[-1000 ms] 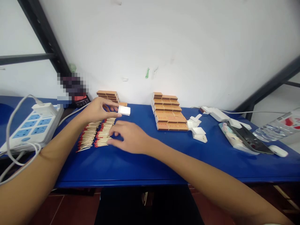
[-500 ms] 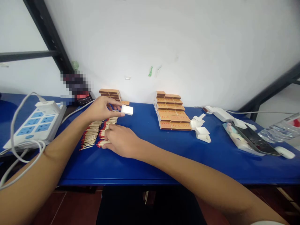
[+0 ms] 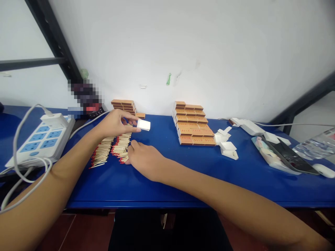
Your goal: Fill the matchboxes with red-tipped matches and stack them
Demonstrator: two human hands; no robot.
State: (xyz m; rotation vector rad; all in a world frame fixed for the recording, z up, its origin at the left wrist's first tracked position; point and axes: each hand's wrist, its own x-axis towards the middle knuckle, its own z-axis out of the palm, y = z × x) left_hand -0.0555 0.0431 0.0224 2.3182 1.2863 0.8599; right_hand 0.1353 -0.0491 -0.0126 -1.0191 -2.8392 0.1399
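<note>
My left hand [image 3: 115,123] pinches a small white matchbox tray [image 3: 143,124] just above the blue table [image 3: 183,174]. Below it lie two rows of red-tipped matchsticks [image 3: 111,150]. My right hand [image 3: 142,157] rests at the right edge of the nearer row, fingers curled onto some sticks. A stack of orange matchbox sleeves [image 3: 192,123] stands against the wall at the middle. A smaller orange stack [image 3: 124,105] sits behind my left hand.
A white and blue power strip [image 3: 42,137] with cables lies at the left. Empty white trays [image 3: 227,144] sit right of the big stack. Farther right are a white adapter [image 3: 248,127], a phone on a pouch [image 3: 282,155] and a plastic bag [image 3: 314,144].
My right hand slid from the left side of the matchstick row to its right edge and curled its fingers onto the sticks. My left hand kept holding the white tray, shifting slightly right.
</note>
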